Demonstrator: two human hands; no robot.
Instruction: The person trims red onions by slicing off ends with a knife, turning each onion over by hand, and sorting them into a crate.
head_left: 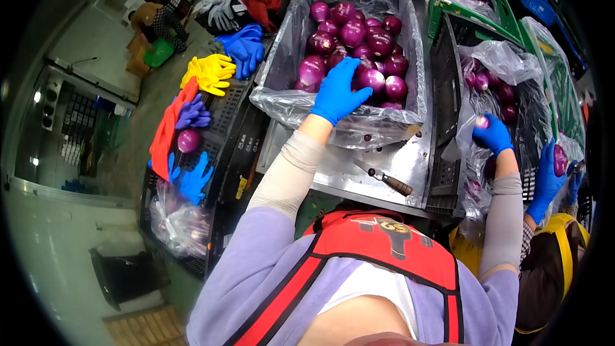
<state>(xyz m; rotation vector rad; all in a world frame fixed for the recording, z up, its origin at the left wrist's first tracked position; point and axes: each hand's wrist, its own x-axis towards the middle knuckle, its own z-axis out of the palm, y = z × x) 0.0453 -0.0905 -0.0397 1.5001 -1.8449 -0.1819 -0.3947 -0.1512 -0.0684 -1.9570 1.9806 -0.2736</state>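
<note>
Peeled red onions fill the back and middle of a crate lined with clear plastic in front of me. My left hand, in a blue glove, lies over the near onions with thumb and fingers apart; its fingertips reach the pile, and I cannot tell whether they touch one. To the right, my right hand, also gloved in blue, is closed around a red onion whose pale end shows. It is above a second plastic-lined crate with more onions. A knife with a wooden handle rests on the metal table.
A co-worker's blue-gloved hand holds an onion close to my right. Yellow gloves, blue gloves and a single onion lie on black crates at left. A green crate stands at the back right.
</note>
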